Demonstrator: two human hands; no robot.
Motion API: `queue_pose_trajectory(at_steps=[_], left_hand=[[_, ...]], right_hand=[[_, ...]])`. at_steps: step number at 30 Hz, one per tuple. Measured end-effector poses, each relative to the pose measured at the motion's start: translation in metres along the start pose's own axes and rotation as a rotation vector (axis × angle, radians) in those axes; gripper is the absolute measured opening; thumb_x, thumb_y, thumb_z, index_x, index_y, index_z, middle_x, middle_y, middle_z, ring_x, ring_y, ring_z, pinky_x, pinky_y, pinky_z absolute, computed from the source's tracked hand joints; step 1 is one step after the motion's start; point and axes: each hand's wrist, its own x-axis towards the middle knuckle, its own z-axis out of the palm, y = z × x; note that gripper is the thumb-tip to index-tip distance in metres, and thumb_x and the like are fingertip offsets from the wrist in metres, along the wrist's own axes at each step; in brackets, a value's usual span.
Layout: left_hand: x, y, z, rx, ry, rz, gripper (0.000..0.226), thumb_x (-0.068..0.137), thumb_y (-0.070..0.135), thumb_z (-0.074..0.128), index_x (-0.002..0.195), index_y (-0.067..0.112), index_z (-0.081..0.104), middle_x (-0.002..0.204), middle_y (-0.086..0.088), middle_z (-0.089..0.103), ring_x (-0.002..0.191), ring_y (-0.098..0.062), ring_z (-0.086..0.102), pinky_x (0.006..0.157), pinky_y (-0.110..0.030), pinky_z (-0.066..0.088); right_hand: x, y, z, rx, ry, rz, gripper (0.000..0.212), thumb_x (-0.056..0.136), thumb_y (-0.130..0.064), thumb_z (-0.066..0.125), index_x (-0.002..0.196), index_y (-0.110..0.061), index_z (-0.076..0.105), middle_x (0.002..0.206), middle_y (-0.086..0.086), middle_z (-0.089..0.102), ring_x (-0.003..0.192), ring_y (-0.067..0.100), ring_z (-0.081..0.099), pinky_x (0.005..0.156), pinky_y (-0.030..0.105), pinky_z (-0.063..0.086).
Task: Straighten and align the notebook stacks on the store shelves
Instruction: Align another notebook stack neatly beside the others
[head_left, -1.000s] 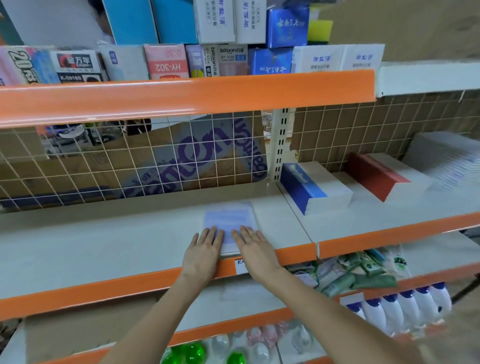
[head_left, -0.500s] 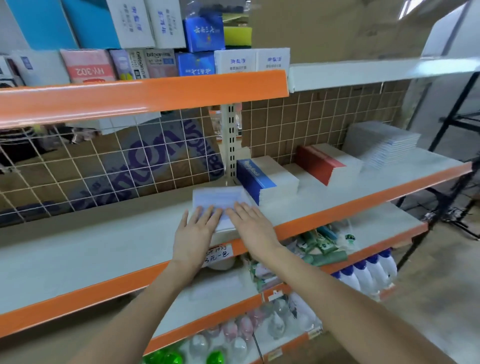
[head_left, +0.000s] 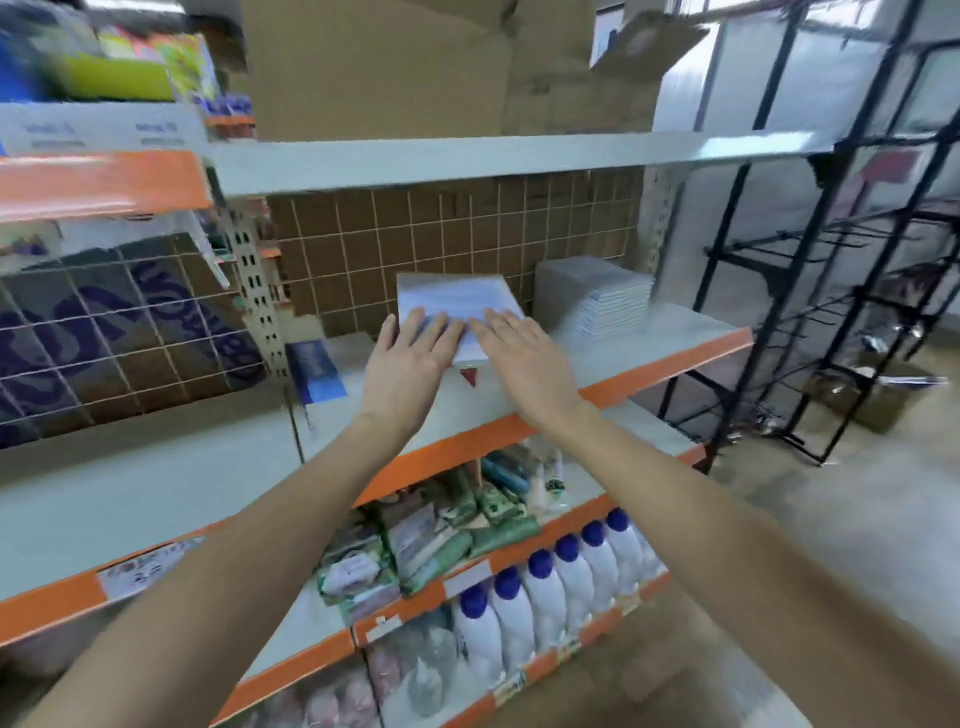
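Blue notebook stack (head_left: 316, 370) sits untouched at the shelf's (head_left: 670, 332) left. Left hand (head_left: 410, 364) and right hand (head_left: 519, 358), fingers flat and side by side, press on the white notebook stack (head_left: 457, 296) over the red one. Grey stack (head_left: 597, 296) at right looks squared. Roughly midway, I'd judge.

Notebooks (head_left: 457, 299) look like paper under a glossy wrap; shelf (head_left: 670, 327) is smooth matt metal; box (head_left: 384, 67) is matt cardboard; bottles (head_left: 540, 597) are glossy plastic.
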Motion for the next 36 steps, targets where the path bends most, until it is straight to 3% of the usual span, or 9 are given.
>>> queue_pose_trajectory(at_steps=[8,13,19,21,23,28,30,32,36], left_hand=[[0.09,0.096,0.038,0.018,-0.08,0.044,0.049,0.102,0.011,0.025,0.15,0.015,0.017,0.155,-0.005,0.024,0.144,-0.026,0.013,0.114,-0.046,0.003],[0.129,0.114,0.062,0.073,0.082,0.115,0.043,0.083,0.0,0.054,0.125,0.008,0.06,0.124,-0.006,0.063,0.116,-0.029,0.058,0.096,-0.047,0.045],[0.201,0.12,0.109,0.09,0.107,0.085,0.047,0.068,-0.002,0.057,0.114,0.003,0.067,0.112,-0.012,0.068,0.1,-0.032,0.066,0.084,-0.053,0.05],[0.229,0.126,0.124,0.072,0.097,0.075,0.045,0.067,-0.001,0.06,0.111,0.006,0.069,0.11,-0.009,0.069,0.098,-0.028,0.067,0.081,-0.047,0.053],[0.257,0.132,0.139,0.055,0.082,0.056,0.04,0.072,0.003,0.065,0.111,0.011,0.069,0.113,-0.006,0.069,0.102,-0.025,0.066,0.082,-0.039,0.054],[0.312,0.156,0.168,0.033,0.044,-0.019,0.035,0.075,0.005,0.049,0.101,0.012,0.073,0.104,-0.008,0.071,0.093,-0.029,0.069,0.077,-0.037,0.056],[0.321,0.165,0.181,0.035,0.035,-0.052,0.036,0.074,0.0,0.061,0.107,0.011,0.07,0.108,-0.01,0.07,0.098,-0.03,0.067,0.087,-0.041,0.052],[0.327,0.172,0.19,0.006,-0.016,-0.082,0.041,0.072,-0.005,0.067,0.111,0.008,0.068,0.114,-0.014,0.067,0.102,-0.034,0.065,0.093,-0.046,0.048],[0.333,0.184,0.202,0.039,-0.041,-0.099,0.044,0.053,-0.01,0.078,0.094,0.005,0.073,0.1,-0.017,0.071,0.088,-0.035,0.069,0.08,-0.052,0.052]], right_hand=[[-0.014,0.13,0.014,-0.019,-0.065,0.068,0.056,0.099,-0.004,0.028,0.152,-0.016,0.012,0.158,0.008,0.016,0.146,0.024,0.012,0.114,0.033,0.002],[0.013,0.183,0.042,-0.027,-0.099,0.029,0.061,0.097,0.0,0.032,0.152,-0.015,0.009,0.159,0.007,0.011,0.146,0.023,0.009,0.116,0.034,-0.001],[0.073,0.243,0.084,-0.063,-0.099,-0.008,0.056,0.099,-0.003,0.03,0.151,-0.015,0.014,0.158,0.007,0.018,0.146,0.023,0.013,0.116,0.034,0.0],[0.092,0.266,0.09,-0.107,-0.067,-0.032,0.05,0.097,-0.007,0.032,0.147,-0.013,0.03,0.151,0.009,0.034,0.14,0.023,0.029,0.115,0.034,0.011],[0.11,0.289,0.093,-0.16,0.005,-0.038,0.045,0.088,-0.009,0.038,0.128,-0.012,0.057,0.127,0.009,0.06,0.12,0.023,0.055,0.103,0.031,0.038],[0.137,0.349,0.108,-0.18,0.087,-0.13,0.047,0.072,-0.006,0.034,0.098,-0.006,0.074,0.095,0.013,0.072,0.087,0.028,0.071,0.073,0.035,0.057],[0.14,0.365,0.118,-0.159,0.004,-0.137,0.057,0.077,-0.008,0.023,0.115,-0.002,0.066,0.113,0.018,0.066,0.104,0.031,0.065,0.092,0.038,0.049],[0.142,0.38,0.134,-0.136,-0.135,-0.141,0.061,0.087,-0.009,0.012,0.141,-0.006,0.039,0.142,0.016,0.044,0.131,0.03,0.042,0.111,0.039,0.021],[0.144,0.397,0.16,-0.071,-0.145,-0.167,0.054,0.092,-0.006,0.024,0.146,-0.011,0.027,0.145,0.009,0.038,0.134,0.023,0.035,0.106,0.033,0.018]])
